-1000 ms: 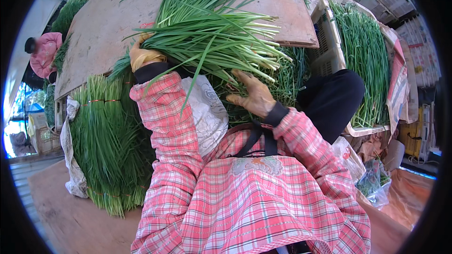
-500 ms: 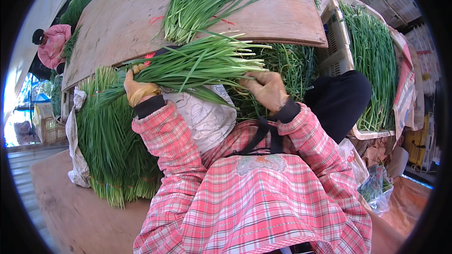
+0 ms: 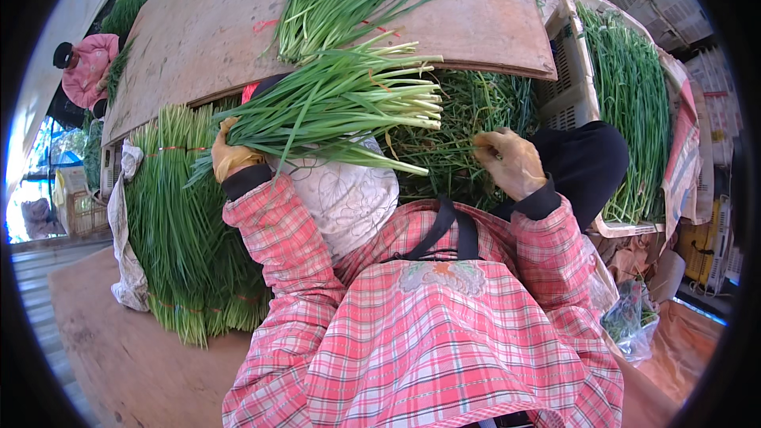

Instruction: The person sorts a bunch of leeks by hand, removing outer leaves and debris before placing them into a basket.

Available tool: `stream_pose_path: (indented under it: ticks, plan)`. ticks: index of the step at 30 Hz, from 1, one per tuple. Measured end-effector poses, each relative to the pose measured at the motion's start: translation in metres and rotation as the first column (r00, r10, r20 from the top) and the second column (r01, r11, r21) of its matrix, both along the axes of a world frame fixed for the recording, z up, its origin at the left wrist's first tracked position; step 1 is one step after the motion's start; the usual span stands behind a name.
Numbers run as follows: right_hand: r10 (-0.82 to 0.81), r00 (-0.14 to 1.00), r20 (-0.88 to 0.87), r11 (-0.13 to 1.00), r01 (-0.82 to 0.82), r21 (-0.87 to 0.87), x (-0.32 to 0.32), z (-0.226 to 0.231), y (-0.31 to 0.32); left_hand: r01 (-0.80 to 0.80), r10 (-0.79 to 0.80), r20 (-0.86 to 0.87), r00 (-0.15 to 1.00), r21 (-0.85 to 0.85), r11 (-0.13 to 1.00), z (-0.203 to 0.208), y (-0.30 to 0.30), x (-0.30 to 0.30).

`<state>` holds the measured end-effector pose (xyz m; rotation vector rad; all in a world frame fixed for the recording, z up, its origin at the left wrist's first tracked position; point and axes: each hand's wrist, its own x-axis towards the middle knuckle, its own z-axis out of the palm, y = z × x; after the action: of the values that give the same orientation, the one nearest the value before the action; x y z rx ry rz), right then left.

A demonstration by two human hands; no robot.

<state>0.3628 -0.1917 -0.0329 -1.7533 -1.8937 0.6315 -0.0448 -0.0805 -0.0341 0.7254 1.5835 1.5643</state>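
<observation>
My gloved left hand [image 3: 233, 152] is closed around the leafy end of a loose bunch of garlic chives [image 3: 333, 103]. The bunch lies across above my lap, its pale cut stems fanned out to the right. My right hand [image 3: 510, 163], also in a yellowish glove, is apart from the bunch, over a heap of tangled loose leaves [image 3: 452, 143]. Its fingers curl toward the thumb, and whatever they may hold is too small to make out. A second pile of chives [image 3: 341, 8] rests on the wooden board [image 3: 491, 24] ahead, with red ties beside and under it.
To my left stand tied chive bundles [image 3: 186, 222] against a white cloth [image 3: 123, 269]. A pale plastic crate [image 3: 590, 71] full of long greens is at my right. A clear plastic bag [image 3: 632, 325] lies lower right. A person in pink [image 3: 89, 71] sits far left.
My right hand has drawn away from the stem ends, moving right and slightly down. The bunch in my left hand has tilted, its stems spreading wider apart.
</observation>
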Motion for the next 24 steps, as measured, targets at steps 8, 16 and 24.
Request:
stream_pose_path:
  ticks: [8, 16, 24]
  plan:
    - [-0.219, 0.362, -0.906, 0.908, -0.265, -0.325, -0.113, 0.001, 0.043, 0.014, -0.025, 0.135, 0.991, 0.085, 0.996, -0.013, 0.013, -0.004]
    - [-0.031, 0.775, -0.632, 0.923, -0.221, -0.316, -0.043, 0.005, 0.008, -0.033, -0.035, -0.530, 0.847, -0.119, 0.992, 0.014, -0.012, 0.010]
    - [0.047, 0.954, -0.296, 0.890, -0.175, -0.421, -0.032, -0.006, -0.003, -0.025, -0.007, -0.455, 0.890, -0.064, 0.998, 0.016, -0.014, 0.017]
